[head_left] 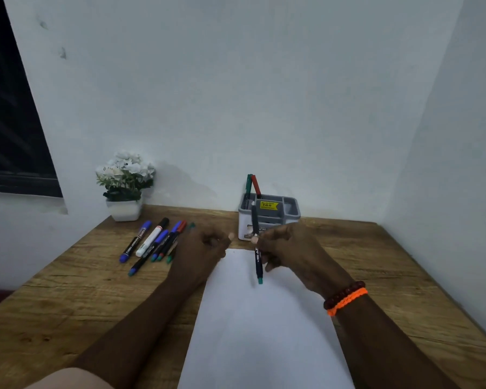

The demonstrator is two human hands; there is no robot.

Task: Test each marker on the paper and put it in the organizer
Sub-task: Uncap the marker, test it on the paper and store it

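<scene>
My right hand (289, 248) is shut on a black marker (258, 265) held nearly upright over the top of the white paper (264, 332), teal end down and pale tip up. My left hand (202, 245) is curled closed just left of it; anything inside it is hidden. The grey and white organizer (289, 213) stands behind my hands with a green marker (248, 185) and a red marker (256, 185) standing in its left compartment. Several loose markers (152, 244) lie in a row on the wooden table (68, 304), left of my left hand.
A white pot of white flowers (125, 189) sits at the table's back left corner. Walls close the table at the back and right. A dark window (9, 136) is at the far left. The organizer carries a yellow price sticker (269, 205).
</scene>
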